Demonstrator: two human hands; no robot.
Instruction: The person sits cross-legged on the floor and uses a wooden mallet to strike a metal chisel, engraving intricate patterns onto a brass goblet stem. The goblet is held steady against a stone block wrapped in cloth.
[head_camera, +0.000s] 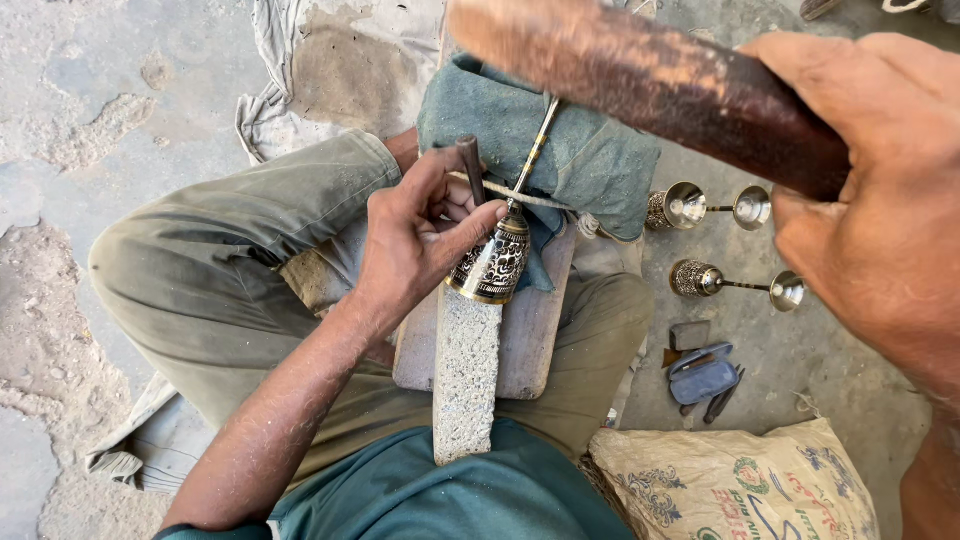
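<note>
Engraved metal goblet (492, 262) under left hand (415, 232), punch (471, 168).

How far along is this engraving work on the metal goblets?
Two patterned goblets lie finished-looking on the ground at the right. A third goblet, its cup already patterned, rests on a grey bar. The left hand sets a punch by it; the right hand lifts a wooden mallet. How much remains cannot be told.

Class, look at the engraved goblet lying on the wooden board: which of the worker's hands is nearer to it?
Left. The left hand touches the goblet, holding a punch beside its cup. The right hand is raised off to the right, gripping a wooden mallet, clear of it.
</note>
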